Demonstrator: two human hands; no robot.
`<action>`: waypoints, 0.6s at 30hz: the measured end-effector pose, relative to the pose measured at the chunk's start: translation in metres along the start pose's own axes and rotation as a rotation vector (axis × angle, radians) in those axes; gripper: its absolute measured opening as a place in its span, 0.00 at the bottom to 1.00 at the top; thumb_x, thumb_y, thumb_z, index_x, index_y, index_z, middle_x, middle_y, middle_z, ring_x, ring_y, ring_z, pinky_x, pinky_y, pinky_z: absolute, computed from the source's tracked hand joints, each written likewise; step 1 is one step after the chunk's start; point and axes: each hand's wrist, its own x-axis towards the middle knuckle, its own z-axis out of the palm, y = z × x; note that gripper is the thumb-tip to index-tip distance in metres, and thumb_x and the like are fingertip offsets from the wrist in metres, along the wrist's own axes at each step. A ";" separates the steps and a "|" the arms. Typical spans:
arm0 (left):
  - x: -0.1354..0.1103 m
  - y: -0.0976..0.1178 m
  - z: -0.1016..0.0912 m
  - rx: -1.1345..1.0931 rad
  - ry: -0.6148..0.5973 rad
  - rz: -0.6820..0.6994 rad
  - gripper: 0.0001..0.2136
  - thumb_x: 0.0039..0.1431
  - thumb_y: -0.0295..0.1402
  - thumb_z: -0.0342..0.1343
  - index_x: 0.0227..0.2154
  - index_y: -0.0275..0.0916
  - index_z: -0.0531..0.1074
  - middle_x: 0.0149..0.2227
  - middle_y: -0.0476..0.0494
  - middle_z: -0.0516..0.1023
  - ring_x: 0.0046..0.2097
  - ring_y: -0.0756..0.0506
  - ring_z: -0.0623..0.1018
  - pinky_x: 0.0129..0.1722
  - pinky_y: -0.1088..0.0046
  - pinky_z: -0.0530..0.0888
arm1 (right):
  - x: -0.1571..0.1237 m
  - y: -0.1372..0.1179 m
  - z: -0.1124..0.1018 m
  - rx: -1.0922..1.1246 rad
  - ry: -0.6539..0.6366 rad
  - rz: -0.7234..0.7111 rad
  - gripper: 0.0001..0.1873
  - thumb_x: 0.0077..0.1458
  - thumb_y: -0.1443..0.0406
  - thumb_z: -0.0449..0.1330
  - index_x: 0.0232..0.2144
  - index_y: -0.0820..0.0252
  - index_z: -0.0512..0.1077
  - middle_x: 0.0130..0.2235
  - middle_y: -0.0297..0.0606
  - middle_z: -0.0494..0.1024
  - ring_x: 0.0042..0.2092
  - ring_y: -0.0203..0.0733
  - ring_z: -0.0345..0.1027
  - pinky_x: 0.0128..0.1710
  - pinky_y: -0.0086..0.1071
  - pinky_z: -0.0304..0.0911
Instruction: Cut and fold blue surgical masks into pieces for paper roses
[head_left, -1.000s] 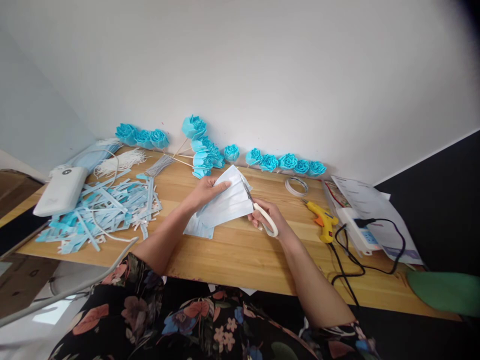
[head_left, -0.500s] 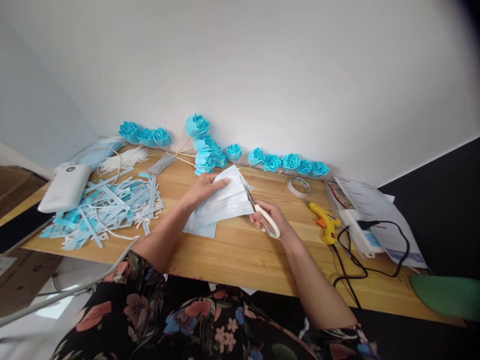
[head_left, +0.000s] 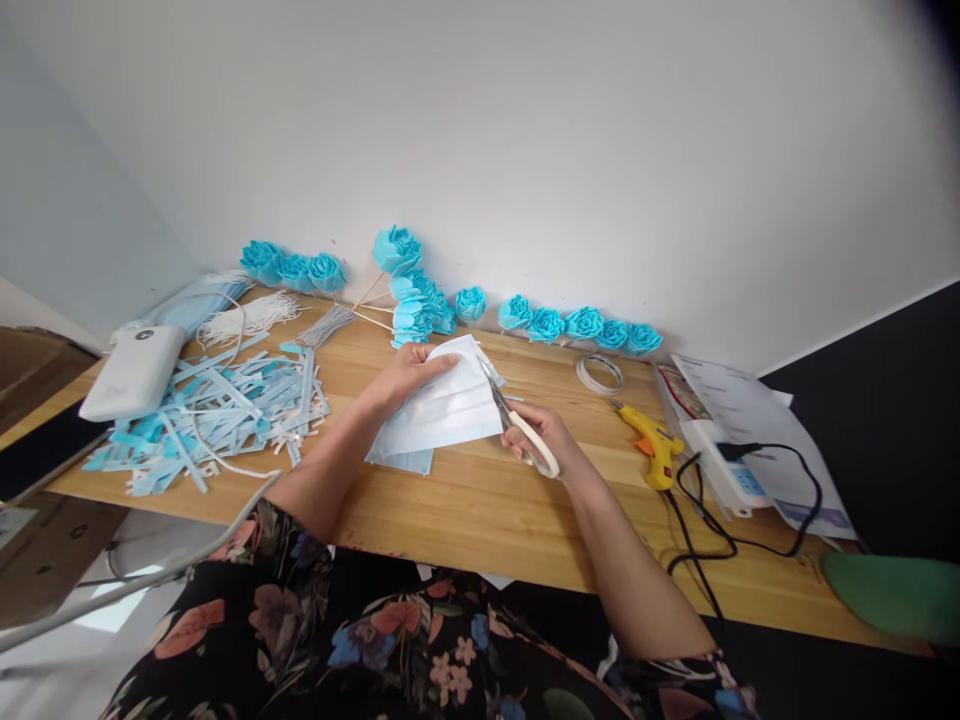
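Observation:
My left hand [head_left: 415, 375] grips a white and pale blue face mask [head_left: 450, 408] by its upper left side, thumb on top. My right hand [head_left: 536, 432] is closed round the white handles of a pair of scissors [head_left: 541, 445]. The blades lie along the right edge of the mask, where a narrow strip sticks out beside them. Under the mask, a pale blue piece [head_left: 415, 460] lies on the wooden table [head_left: 465, 510]. The fingers of my left hand beneath the mask are hidden.
Blue fabric flowers [head_left: 546, 323] line the wall. Cut strips [head_left: 225, 410], a white power bank [head_left: 135, 372] and a dark phone [head_left: 45, 450] lie on the left. On the right are a tape roll [head_left: 599, 374], a yellow glue gun [head_left: 658, 445], a power strip [head_left: 727, 470] and black cables.
The scissors have closed a little and moved slightly along the mask's right edge. My left hand stays in nearly the same place, holding the mask.

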 end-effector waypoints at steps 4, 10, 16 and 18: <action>-0.001 0.002 0.001 0.015 0.015 0.001 0.22 0.47 0.52 0.64 0.23 0.34 0.69 0.20 0.51 0.67 0.21 0.54 0.63 0.21 0.77 0.58 | 0.002 0.004 -0.001 0.008 0.001 0.000 0.28 0.44 0.60 0.67 0.49 0.65 0.76 0.22 0.30 0.69 0.19 0.29 0.56 0.16 0.26 0.52; -0.001 0.007 0.002 0.079 -0.059 0.063 0.22 0.46 0.52 0.64 0.26 0.34 0.72 0.22 0.52 0.67 0.24 0.54 0.64 0.23 0.78 0.59 | 0.003 0.009 -0.003 0.006 0.000 0.018 0.31 0.45 0.59 0.67 0.52 0.64 0.74 0.23 0.30 0.69 0.20 0.29 0.56 0.17 0.25 0.52; -0.004 0.007 0.005 0.108 -0.111 0.030 0.22 0.44 0.50 0.66 0.28 0.32 0.74 0.24 0.49 0.71 0.26 0.52 0.67 0.25 0.77 0.63 | -0.001 -0.002 -0.002 -0.067 -0.095 -0.040 0.24 0.48 0.50 0.66 0.38 0.64 0.75 0.26 0.33 0.70 0.23 0.30 0.59 0.21 0.26 0.54; -0.005 0.006 0.006 0.121 -0.128 0.027 0.22 0.45 0.49 0.66 0.29 0.32 0.74 0.25 0.48 0.71 0.26 0.52 0.68 0.26 0.77 0.64 | -0.001 -0.004 -0.002 -0.086 -0.107 -0.055 0.26 0.48 0.47 0.66 0.36 0.64 0.74 0.27 0.34 0.70 0.24 0.30 0.60 0.21 0.26 0.55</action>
